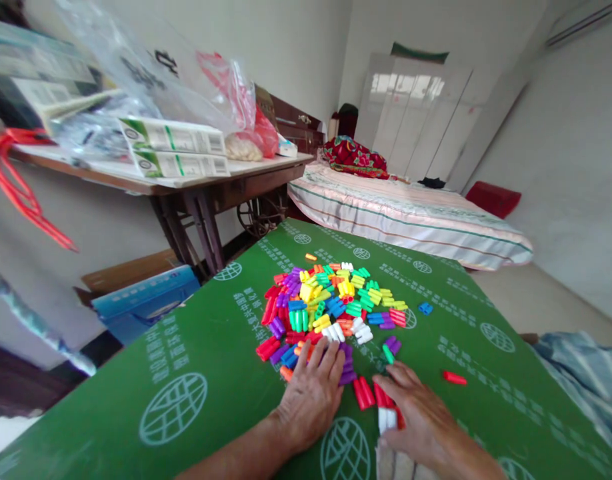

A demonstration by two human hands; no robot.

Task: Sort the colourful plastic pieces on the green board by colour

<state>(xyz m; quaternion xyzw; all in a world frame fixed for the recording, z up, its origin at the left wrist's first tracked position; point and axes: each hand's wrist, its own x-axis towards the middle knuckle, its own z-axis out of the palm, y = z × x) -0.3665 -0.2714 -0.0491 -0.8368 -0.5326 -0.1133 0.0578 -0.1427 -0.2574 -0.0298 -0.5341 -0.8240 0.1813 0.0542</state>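
A heap of small ribbed plastic tubes point(299, 321) in several colours, many joined side by side, lies on a green board. My left hand point(313, 390) rests at the heap's near edge, palm down with fingers stretched out. Its fingertips touch the pieces there, beside a purple cluster point(346, 367). Near the board's front, my right hand point(421, 410) curls its thumb and fingers around red tubes point(382, 397) and a white piece point(386, 420). Just left of those sits another red pair point(363, 393). The palm hides part of what the right hand grips.
The green printed board point(186, 353) fills the foreground. A lone red tube point(455, 378) and a blue piece point(425, 308) lie to the right. At the left stands a table point(266, 175) with boxes point(176, 148) and bags; a bed point(411, 207) is behind.
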